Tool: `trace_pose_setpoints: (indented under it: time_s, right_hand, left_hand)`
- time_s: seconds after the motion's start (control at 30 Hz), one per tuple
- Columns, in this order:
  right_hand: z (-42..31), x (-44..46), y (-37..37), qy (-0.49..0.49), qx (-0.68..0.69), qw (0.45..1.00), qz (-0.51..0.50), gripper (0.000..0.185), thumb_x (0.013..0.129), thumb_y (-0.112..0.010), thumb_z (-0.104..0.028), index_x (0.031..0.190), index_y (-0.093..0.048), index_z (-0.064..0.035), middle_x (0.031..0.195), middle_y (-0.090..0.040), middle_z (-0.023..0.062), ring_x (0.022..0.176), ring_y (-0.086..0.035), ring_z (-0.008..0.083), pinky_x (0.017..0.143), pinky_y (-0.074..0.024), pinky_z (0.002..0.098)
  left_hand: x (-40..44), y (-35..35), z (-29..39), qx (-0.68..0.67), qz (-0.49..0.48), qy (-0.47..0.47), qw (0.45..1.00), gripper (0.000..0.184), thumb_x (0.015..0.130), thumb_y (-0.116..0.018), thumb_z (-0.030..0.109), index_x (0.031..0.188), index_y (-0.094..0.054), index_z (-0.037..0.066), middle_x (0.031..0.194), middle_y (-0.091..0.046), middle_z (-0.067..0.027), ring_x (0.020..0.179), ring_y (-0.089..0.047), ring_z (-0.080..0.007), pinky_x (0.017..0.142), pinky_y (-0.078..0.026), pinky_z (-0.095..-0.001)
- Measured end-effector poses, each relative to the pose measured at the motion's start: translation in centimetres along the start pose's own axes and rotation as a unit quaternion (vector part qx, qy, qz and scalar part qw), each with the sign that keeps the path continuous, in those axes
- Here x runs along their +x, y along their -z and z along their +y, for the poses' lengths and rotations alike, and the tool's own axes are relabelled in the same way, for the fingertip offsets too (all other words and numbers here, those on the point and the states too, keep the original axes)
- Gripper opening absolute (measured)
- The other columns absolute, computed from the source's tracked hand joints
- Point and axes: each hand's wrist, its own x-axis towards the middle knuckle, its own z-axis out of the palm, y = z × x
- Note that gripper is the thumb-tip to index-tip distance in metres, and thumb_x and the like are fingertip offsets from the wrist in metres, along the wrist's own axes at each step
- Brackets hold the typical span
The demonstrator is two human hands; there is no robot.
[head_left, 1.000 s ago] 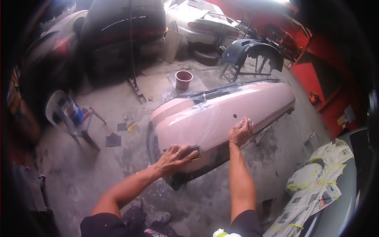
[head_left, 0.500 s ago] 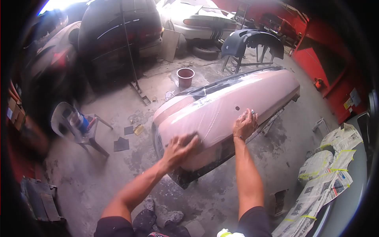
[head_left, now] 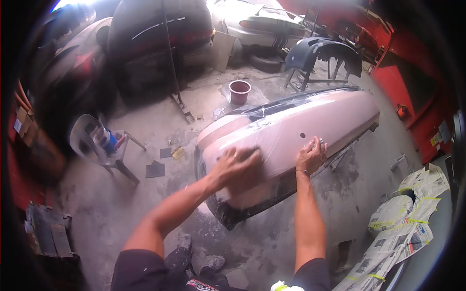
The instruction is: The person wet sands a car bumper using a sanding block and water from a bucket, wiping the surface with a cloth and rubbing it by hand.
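Observation:
A car bumper [head_left: 286, 145] coated in pale pink, with dark edges and a small round hole, lies across a stand in front of me. My left hand [head_left: 238, 167] is closed over a dark sanding pad [head_left: 256, 159], pressed flat on the bumper's near-left part and blurred by motion. Farther right, below the hole, my right hand [head_left: 310, 154] rests on the bumper with bent fingers. Something small and whitish shows at those fingers, too small to name.
A maroon bucket [head_left: 240, 92] stands behind the bumper. To the left are a plastic chair [head_left: 114, 155] with a tub on it and dark sheets [head_left: 155, 169] on the floor. A newspaper-masked car panel [head_left: 393, 242] is at right. Another bumper [head_left: 323, 52] sits on a stand behind.
My left hand has moved up and to the right along the bumper with the sanding pad. My right hand stays by the hole. The whole view has shifted slightly.

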Motion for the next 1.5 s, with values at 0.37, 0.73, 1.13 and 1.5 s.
trace_pose_setpoints:
  time_s: [0.37, 0.73, 1.13, 1.5]
  right_hand:
    - [0.4, 0.7, 0.1, -0.003, 0.01, 1.0, -0.023, 0.031, 0.1, -0.051, -0.022, 0.125, -0.066, -0.0107, 0.133, -0.062, 0.0118, 0.136, -0.047, 0.0371, 0.112, -0.0372, 0.0509]
    - [-13.5, -11.1, 8.8, -0.107, 0.135, 0.974, -0.148, 0.033, 0.097, -0.057, -0.025, 0.115, -0.071, -0.0016, 0.116, -0.071, 0.0218, 0.106, -0.068, 0.0391, 0.092, -0.0523, 0.0417]
    - [-24.1, -20.9, 13.2, -0.135, 0.294, 0.775, -0.543, 0.055, 0.092, -0.069, -0.036, 0.132, -0.059, 0.0005, 0.111, -0.069, 0.0098, 0.103, -0.065, 0.0201, 0.094, -0.0511, 0.0354]
    - [-24.1, -23.6, 13.9, -0.007, 0.185, 0.912, -0.366, 0.08, 0.093, -0.063, -0.035, 0.152, -0.026, 0.0047, 0.142, -0.051, 0.0307, 0.133, -0.049, 0.0425, 0.109, -0.0435, 0.0425]
  left_hand:
    - [-1.8, 0.5, 3.5, -0.007, 0.027, 0.064, 0.998, 0.058, 0.085, -0.063, 0.015, 0.142, -0.054, 0.019, 0.131, -0.052, -0.0155, 0.103, -0.055, -0.0331, 0.088, -0.049, -0.0447]
    - [-8.8, 5.6, -3.5, -0.76, 0.001, 0.409, 0.505, 0.058, 0.098, -0.065, 0.021, 0.15, -0.042, 0.01, 0.13, -0.059, -0.0168, 0.114, -0.061, -0.0303, 0.099, -0.05, -0.0404]
    - [-14.9, 10.3, -9.6, -0.81, -0.158, 0.465, 0.32, 0.053, 0.099, -0.064, 0.046, 0.126, -0.057, 0.001, 0.115, -0.065, -0.0108, 0.102, -0.066, -0.021, 0.085, -0.056, -0.0367]
    - [-14.6, 11.1, -4.4, -0.882, -0.113, 0.445, 0.102, 0.036, 0.105, -0.043, 0.03, 0.122, -0.063, 0.005, 0.106, -0.07, -0.0122, 0.09, -0.072, -0.0251, 0.076, -0.062, -0.0415]
